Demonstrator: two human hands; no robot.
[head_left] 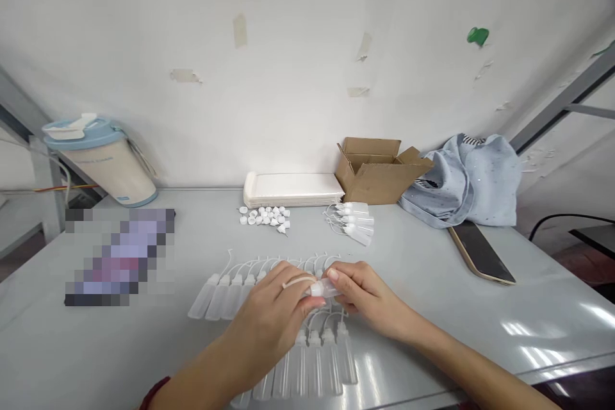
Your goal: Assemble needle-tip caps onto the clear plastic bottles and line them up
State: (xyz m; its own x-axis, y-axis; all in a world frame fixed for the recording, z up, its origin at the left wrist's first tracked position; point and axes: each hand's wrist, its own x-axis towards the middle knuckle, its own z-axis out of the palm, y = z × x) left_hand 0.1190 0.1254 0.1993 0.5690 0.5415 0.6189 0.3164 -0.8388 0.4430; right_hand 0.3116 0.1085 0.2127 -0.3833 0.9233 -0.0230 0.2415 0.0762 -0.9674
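Over the middle of the table, my left hand [273, 307] is closed on the white cap [316, 289] of a small translucent squeeze bottle [328, 288]. A thin strap stands out from that cap over my left fingers. My right hand [372, 300] grips the bottle's body between thumb and fingers, and the bottle lies sideways. Behind and left of my left hand runs a row of similar bottles [218, 300] with looped straps. Under my hands another row of clear bottles [314, 365] lies towards the front edge, partly hidden by my left hand and forearm.
Several loose white caps [264, 216] lie near the wall. Right of them are several capped bottles [355, 221]. Behind stand stacked white trays [295, 187] and an open cardboard box [379, 182]. A blue cloth bag [468, 182] and phone [482, 253] lie right; a tumbler [108, 163] leans left.
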